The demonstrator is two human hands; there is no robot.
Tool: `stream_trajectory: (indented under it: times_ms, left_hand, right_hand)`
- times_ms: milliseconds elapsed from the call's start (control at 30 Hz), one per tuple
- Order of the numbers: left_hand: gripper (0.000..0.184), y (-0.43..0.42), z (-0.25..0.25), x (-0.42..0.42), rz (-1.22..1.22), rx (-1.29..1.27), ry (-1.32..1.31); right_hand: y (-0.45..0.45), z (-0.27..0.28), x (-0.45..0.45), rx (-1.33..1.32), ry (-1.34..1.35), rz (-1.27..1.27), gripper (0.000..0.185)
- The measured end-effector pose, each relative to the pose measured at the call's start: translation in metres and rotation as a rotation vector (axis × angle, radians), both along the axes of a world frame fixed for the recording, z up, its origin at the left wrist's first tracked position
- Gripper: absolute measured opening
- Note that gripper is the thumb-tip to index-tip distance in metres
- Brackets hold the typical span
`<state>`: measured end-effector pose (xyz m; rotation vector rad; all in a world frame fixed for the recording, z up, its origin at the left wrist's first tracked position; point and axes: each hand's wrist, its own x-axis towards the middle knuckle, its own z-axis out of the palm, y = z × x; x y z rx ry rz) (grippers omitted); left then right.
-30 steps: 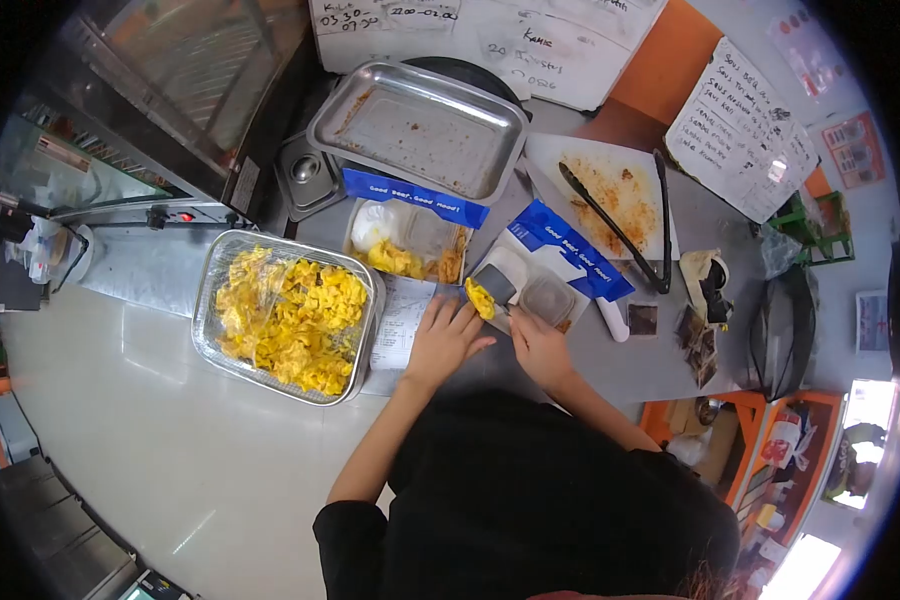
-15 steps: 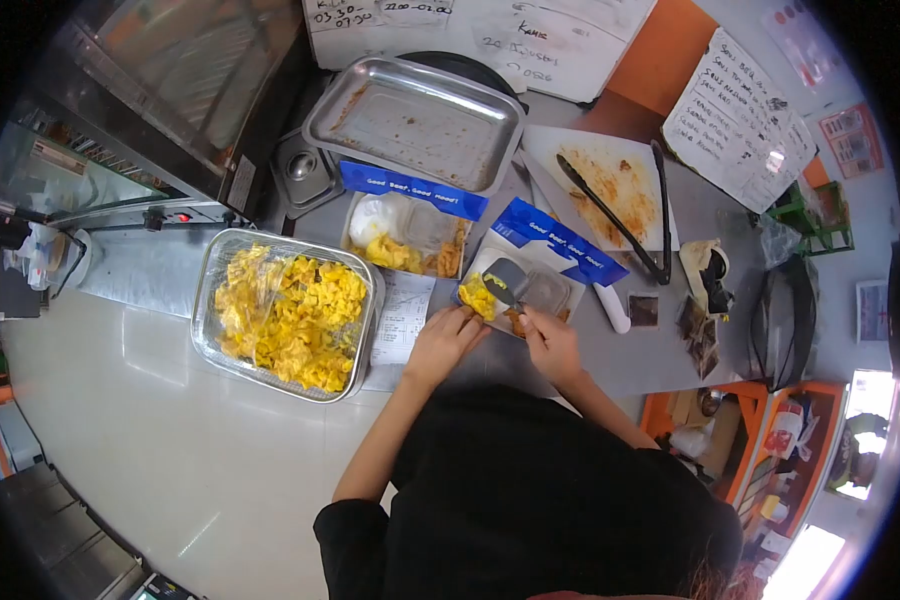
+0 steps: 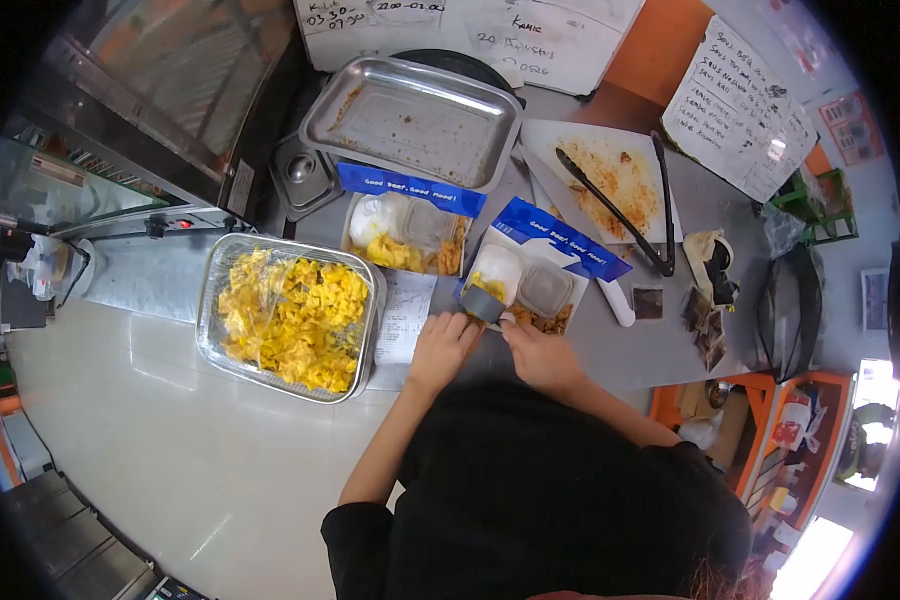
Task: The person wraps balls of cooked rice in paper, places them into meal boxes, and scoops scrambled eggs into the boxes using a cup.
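My right hand (image 3: 538, 350) grips a dark grey scoop (image 3: 484, 303), its head low at the near-left corner of the right meal box (image 3: 567, 325). Closed fingers of my left hand (image 3: 445, 343) hold that same corner. Inside the box are a white rounded portion (image 3: 498, 268), a small clear lidded cup (image 3: 546, 287), browned food (image 3: 542, 319) and some yellow scrambled egg, partly covered by the scoop. To its left stands a second open meal box (image 3: 345, 240) with similar contents. A metal basket pan (image 3: 372, 345) of scrambled egg (image 3: 295, 315) lies further left.
Behind the boxes is a stained metal tray (image 3: 420, 135). Black tongs (image 3: 610, 205) lie on a smeared white cutting board (image 3: 660, 150), with a white-handled knife (image 3: 615, 303) alongside. A printed slip (image 3: 403, 310) sits between pan and boxes. Small sachets (image 3: 705, 330) are at right.
The scoop head has moved down and toward me, to the box's near-left corner, uncovering the white portion. My right hand has shifted slightly left and nearer to me.
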<state>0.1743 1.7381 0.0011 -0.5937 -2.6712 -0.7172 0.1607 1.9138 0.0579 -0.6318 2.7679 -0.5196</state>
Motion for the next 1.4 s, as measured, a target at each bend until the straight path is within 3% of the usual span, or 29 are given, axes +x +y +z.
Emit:
stream_trajectory:
  times_ms: [167, 267, 367, 467, 567, 667, 767, 867, 967, 1067, 1400]
  left_hand:
    - [0.009, 0.001, -0.002, -0.002, 0.023, 0.01, -0.01]
    - [0.011, 0.003, 0.0, -0.002, 0.047, -0.032, -0.026]
    - [0.015, 0.003, 0.001, -0.004, 0.063, -0.028, -0.046]
    - [0.017, 0.005, 0.001, -0.003, 0.056, 0.025, -0.051]
    - [0.018, 0.002, 0.004, -0.005, 0.043, 0.035, -0.009]
    - [0.018, 0.001, 0.0, -0.008, 0.057, 0.088, 0.01]
    - [0.017, 0.0, 0.0, -0.001, 0.07, 0.104, -0.091]
    - [0.016, 0.003, -0.001, -0.001, 0.077, 0.139, -0.076]
    - [0.017, 0.003, 0.001, -0.003, 0.079, 0.155, -0.057]
    - [0.019, 0.004, 0.001, -0.002, 0.101, 0.169, -0.057]
    - [0.029, 0.006, 0.012, 0.005, 0.142, 0.325, -0.197]
  right_hand:
    - [-0.011, -0.001, -0.005, 0.128, -0.073, 0.027, 0.025]
    - [0.0, 0.0, -0.017, -0.18, 0.044, 0.015, 0.026]
    - [0.018, 0.02, -0.027, -0.384, -0.128, -0.264, 0.026]
    - [0.032, 0.01, -0.038, -0.276, 0.056, -0.243, 0.027]
    - [0.025, 0.01, -0.033, 0.067, -0.052, -0.056, 0.028]
    - [0.008, 0.016, -0.016, 0.035, 0.002, 0.06, 0.029]
    - [-0.006, 0.003, -0.005, 0.183, -0.056, 0.091, 0.029]
    - [-0.008, -0.005, -0.013, 0.17, -0.062, 0.087, 0.027]
    - [-0.004, 0.029, -0.022, -0.122, 0.042, 0.045, 0.025]
    - [0.0, 0.041, -0.028, -0.035, 0.006, -0.025, 0.019]
    - [-0.092, 0.034, -0.095, -0.086, 0.196, 0.245, 0.012]
